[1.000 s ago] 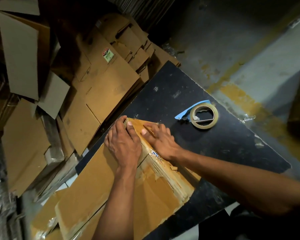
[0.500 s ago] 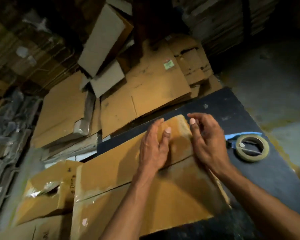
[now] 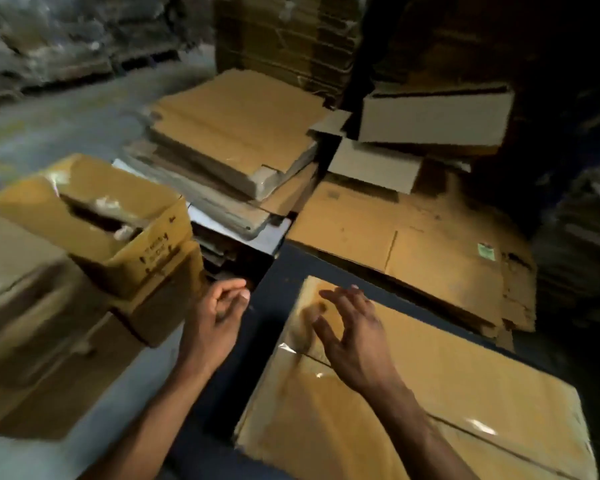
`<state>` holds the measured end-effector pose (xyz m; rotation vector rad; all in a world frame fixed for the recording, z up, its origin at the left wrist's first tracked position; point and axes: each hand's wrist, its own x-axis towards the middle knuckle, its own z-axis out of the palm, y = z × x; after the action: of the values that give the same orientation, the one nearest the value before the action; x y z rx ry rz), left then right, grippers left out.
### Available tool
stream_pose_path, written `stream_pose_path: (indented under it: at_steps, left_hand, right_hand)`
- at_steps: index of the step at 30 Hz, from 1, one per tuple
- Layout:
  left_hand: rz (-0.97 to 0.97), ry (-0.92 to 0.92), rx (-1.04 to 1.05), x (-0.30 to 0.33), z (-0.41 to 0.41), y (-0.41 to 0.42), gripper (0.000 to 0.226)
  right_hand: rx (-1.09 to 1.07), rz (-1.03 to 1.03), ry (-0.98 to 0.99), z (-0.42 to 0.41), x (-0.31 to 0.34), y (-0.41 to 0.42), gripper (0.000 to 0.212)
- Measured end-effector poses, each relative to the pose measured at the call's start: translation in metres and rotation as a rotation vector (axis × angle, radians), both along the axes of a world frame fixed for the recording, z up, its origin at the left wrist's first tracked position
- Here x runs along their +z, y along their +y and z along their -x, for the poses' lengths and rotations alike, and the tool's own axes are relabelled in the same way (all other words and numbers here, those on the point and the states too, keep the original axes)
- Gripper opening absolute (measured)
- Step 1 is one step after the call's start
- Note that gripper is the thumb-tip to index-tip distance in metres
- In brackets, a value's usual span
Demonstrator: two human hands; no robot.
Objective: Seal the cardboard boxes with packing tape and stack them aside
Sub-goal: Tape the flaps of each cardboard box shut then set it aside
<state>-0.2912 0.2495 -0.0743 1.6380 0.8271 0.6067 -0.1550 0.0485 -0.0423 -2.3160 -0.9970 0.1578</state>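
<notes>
Both my hands are off the box (image 3: 413, 410) now. Left hand (image 3: 215, 323) has swung out past the table's left edge (image 3: 229, 393), fingers loosely curled, holding nothing. Right hand (image 3: 354, 341) hovers open above the box's far left corner, fingers spread. My view has turned left, so the tape roll has dropped out of sight and stacked boxes (image 3: 84, 244) show at left.

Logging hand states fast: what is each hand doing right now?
Left hand: loosely curled, holding nothing, off the box.
Right hand: open, fingers spread, holding nothing, over the taped cardboard box.
</notes>
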Motion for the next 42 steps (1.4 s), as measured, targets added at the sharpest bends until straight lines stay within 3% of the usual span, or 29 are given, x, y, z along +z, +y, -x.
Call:
stream_pose_path:
  at_steps: [4,7,9,12,14,16,19,21,25,28,31,35,39,42]
  left_hand:
    - [0.168,0.063,0.022,-0.034,0.011,0.022,0.028]
    - [0.311,0.085,-0.078,-0.045,-0.003,0.018,0.036]
    - [0.367,0.098,-0.124,-0.059,-0.009,0.009,0.058]
    - [0.091,0.191,-0.214,-0.093,-0.021,-0.018,0.077]
    - [0.195,0.366,-0.423,-0.101,-0.024,-0.033,0.103]
    - [0.209,0.528,-0.494,-0.118,-0.026,-0.039,0.105]
    - [0.058,0.716,-0.452,-0.130,-0.014,-0.024,0.103]
    - [0.145,0.710,-0.398,-0.129,-0.007,-0.014,0.102]
    - [0.354,0.465,-0.394,-0.101,-0.010,-0.016,0.101]
    - [0.211,0.510,-0.502,-0.110,-0.022,-0.030,0.099]
    - [-0.076,0.627,-0.433,-0.117,-0.026,-0.024,0.075]
    - [-0.056,0.421,-0.340,-0.069,-0.028,-0.005,0.063]
    - [-0.430,0.217,-0.324,-0.021,-0.031,-0.036,0.060]
    - [-0.687,0.228,-0.392,-0.003,-0.040,-0.076,0.052]
  right_hand:
    - [-0.027,0.241,0.033,-0.015,-0.011,0.060,0.081]
    - [-0.026,0.382,0.047,-0.023,-0.026,0.078,0.084]
    - [-0.039,0.438,0.008,-0.026,-0.036,0.079,0.083]
    - [-0.041,0.451,0.005,-0.026,-0.043,0.077,0.081]
    - [-0.036,0.453,-0.002,-0.026,-0.044,0.077,0.080]
    - [-0.038,0.451,-0.002,-0.026,-0.045,0.077,0.079]
    - [-0.045,0.426,0.008,-0.024,-0.044,0.078,0.079]
    - [-0.047,0.411,0.006,-0.024,-0.043,0.079,0.081]
    - [-0.037,0.393,0.001,-0.024,-0.045,0.078,0.084]
    - [-0.060,0.388,0.024,-0.022,-0.044,0.080,0.082]
    - [-0.058,0.382,0.047,-0.020,-0.039,0.081,0.080]
    - [-0.052,0.294,0.075,-0.017,-0.029,0.057,0.074]
    - [-0.153,0.254,0.072,-0.026,-0.023,-0.009,0.067]
    - [-0.223,0.287,0.054,-0.041,-0.018,-0.080,0.063]
